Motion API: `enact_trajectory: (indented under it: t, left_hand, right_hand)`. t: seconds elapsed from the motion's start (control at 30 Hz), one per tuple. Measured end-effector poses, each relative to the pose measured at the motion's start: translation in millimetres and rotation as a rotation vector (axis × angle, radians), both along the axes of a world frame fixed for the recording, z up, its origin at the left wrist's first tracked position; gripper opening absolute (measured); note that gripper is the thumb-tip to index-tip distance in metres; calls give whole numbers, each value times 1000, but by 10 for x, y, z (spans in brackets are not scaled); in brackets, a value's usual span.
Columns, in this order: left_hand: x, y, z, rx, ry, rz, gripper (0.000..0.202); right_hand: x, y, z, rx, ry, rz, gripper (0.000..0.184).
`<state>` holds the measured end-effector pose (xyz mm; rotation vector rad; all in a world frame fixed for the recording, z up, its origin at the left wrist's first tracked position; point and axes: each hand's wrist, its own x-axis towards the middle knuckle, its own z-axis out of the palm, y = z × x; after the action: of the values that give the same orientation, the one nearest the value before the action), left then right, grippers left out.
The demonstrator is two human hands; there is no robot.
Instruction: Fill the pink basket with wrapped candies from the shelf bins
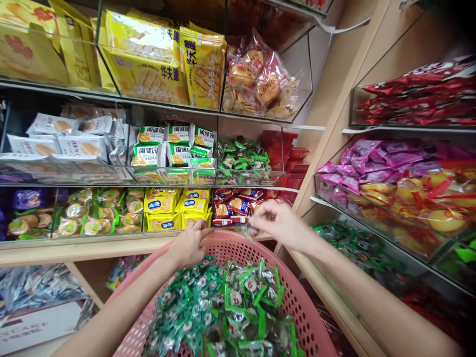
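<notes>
A pink perforated plastic basket (310,307) stands before me. Inside lie many small wrapped snacks, darker green packets (186,307) on the left and clear ones with bright green ends (241,292) on the right. My left hand (190,243) is closed over the basket's far rim, beside the shelf edge. Past the rim on the right, my right hand (277,223) pinches a small wrapped snack (251,231), blurred, in front of a bin of red packets (238,203). Yellow packets (162,208) fill the bin beyond my left hand.
Clear-walled shelf bins rise ahead, with yellow waffle packs (148,64), green-white packets (180,144) and green-wrapped snacks (243,156). Bins at right hold pink packets (375,153) and dark red packs (420,94). A white box (40,325) sits low at left.
</notes>
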<state>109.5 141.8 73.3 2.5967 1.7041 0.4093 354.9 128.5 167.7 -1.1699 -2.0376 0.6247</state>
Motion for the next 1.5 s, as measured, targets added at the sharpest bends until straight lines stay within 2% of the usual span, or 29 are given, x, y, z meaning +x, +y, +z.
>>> enact_trajectory:
  t: [0.1, 0.17, 0.27, 0.4, 0.7, 0.8, 0.9, 1.0, 1.1, 1.23, 1.37, 1.5]
  left_hand:
    - [12, -6, 4, 7, -3, 7, 56]
    - [13, -8, 9, 6, -1, 11, 56]
    - [3, -6, 14, -4, 4, 5, 55]
    - [-14, 4, 12, -3, 5, -4, 56]
    - [-33, 17, -17, -4, -18, 17, 56]
    - [-36, 10, -12, -5, -20, 22, 57]
    - [-33, 5, 0, -12, -22, 20, 55]
    - [-28, 3, 4, -9, -30, 14, 56]
    - [-29, -1, -8, 0, -32, 9, 58]
    - [-33, -10, -28, 20, -29, 13, 59]
    - [-41, -16, -42, 28, -30, 14, 53]
    - [-58, -13, -61, 39, -37, 24, 56]
  right_hand:
    - [86, -77, -396, -164, -248, 80, 15]
    - [140, -135, -516, -239, -414, 155, 13]
    - [209, -250, -513, -289, -637, 219, 14]
    - [239, -360, -427, -273, -800, 167, 11]
    - [85, -408, -537, -292, -960, 113, 21]
    - [75, -443, -531, -255, -908, 83, 24]
    - [118, -427, -427, -171, -774, -4, 26]
    - [160, -293, -201, -1, -611, -99, 30]
    - [134, -10, 109, 206, -433, -174, 28]
    - [-26, 508, 493, 458, -245, -354, 18]
    - [-274, 960, 700, 467, -237, -444, 29]
    - [-510, 1217, 761, 405, -340, -509, 38]
